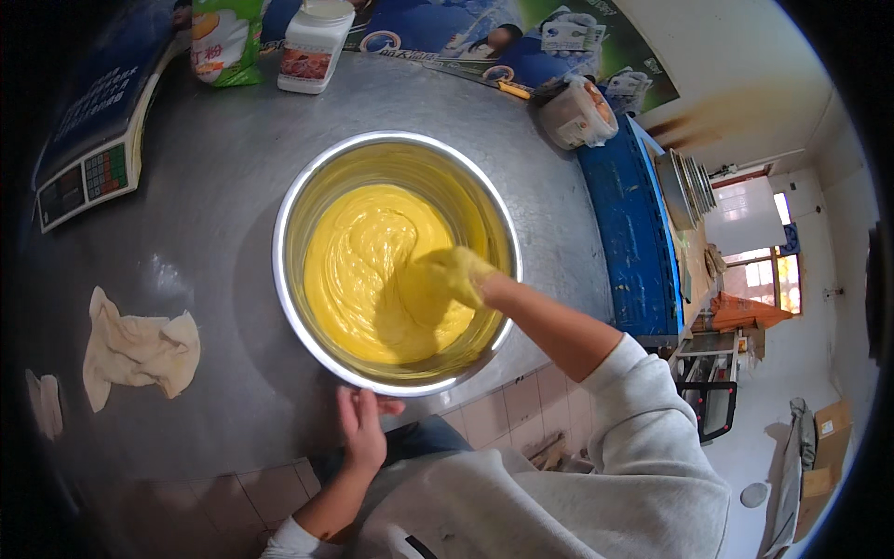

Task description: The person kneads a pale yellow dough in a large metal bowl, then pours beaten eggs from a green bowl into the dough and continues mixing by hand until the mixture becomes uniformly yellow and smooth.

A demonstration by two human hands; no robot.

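A deep stainless-steel bowl (284,300) stands on the metal table before me. Thick, glossy yellow batter (363,258) fills its lower part, with swirled ridges on the surface, and more is smeared up the inner wall. My right hand (457,276) reaches over the right side of the rim into the bowl. Batter coats it to the wrist, and motion blur hides how its fingers are set. At the near edge, my left hand (364,426) holds the bowl from outside, just under the rim; the fingertips are partly hidden.
A crumpled cloth (143,349) and a digital scale (91,178) are on the left. Behind the bowl stand a green bag (227,45), a white plastic jar (314,49), and a yellow-handled knife (513,89). A plastic tub (576,119) and blue cabinet (628,230) border the right.
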